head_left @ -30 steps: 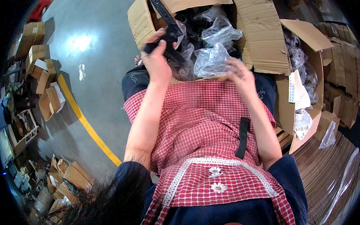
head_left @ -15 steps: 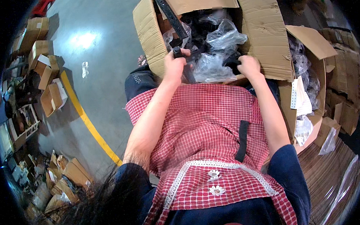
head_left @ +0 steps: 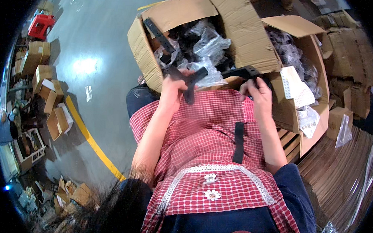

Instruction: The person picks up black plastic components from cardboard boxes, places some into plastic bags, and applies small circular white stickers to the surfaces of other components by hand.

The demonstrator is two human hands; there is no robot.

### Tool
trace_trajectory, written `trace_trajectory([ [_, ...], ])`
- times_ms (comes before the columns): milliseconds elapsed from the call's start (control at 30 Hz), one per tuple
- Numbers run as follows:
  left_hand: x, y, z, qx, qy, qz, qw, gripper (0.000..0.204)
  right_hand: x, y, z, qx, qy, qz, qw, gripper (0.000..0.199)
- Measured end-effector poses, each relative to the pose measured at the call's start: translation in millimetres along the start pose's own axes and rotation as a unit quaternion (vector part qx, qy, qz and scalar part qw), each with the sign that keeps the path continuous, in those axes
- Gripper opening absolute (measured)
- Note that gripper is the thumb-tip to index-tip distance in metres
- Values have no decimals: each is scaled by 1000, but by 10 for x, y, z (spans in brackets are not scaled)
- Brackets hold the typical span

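My left hand (head_left: 172, 92) is closed around a black branched bracket (head_left: 190, 93), whose arms spread out past my fingers at the near edge of the box. To the right, my right hand (head_left: 259, 94) grips a black angular part (head_left: 243, 72) with a long arm pointing left; its lower portion is hidden by my fingers. Both hands are just above my red checked apron (head_left: 193, 146). Beyond them stands an open cardboard box (head_left: 180, 11) holding crumpled clear plastic bags (head_left: 212, 44) and dark parts. A long black slotted bar (head_left: 157, 35) leans inside its left side.
A second open carton (head_left: 294, 25) with bagged parts stands at the right, paper sheets (head_left: 298, 86) on its edge. Flat stacked cardboard (head_left: 338, 169) lies nearer. Left, a yellow line (head_left: 90, 135) crosses the grey floor, with several boxes (head_left: 35, 58) and a red plastic stool (head_left: 41, 26) beyond.
My right hand has come up out of the box edge with the black angular part. My left hand has drawn the bracket nearer and turned it. The head view has shifted.
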State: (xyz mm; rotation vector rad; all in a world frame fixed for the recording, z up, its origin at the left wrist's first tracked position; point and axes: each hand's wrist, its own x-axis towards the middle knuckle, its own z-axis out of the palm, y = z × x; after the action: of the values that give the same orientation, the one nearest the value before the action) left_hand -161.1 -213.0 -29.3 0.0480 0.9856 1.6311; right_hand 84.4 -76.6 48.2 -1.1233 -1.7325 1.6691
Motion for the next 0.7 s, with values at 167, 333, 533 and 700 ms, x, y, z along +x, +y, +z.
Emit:
trace_trajectory([
  [167,-367,-177,353,78,-67,-28,994,50,-377,-216,-73,-212,12,-119,970,39],
  [333,-602,-304,543,27,-106,-83,991,51,-573,-343,-147,-292,98,-280,909,39],
  [533,-770,-258,760,41,-103,-77,991,31,-881,-265,-295,-221,122,-144,957,42],
  [700,-788,-350,856,112,-145,-134,974,32,-937,-256,-231,-448,70,-294,842,57],
])
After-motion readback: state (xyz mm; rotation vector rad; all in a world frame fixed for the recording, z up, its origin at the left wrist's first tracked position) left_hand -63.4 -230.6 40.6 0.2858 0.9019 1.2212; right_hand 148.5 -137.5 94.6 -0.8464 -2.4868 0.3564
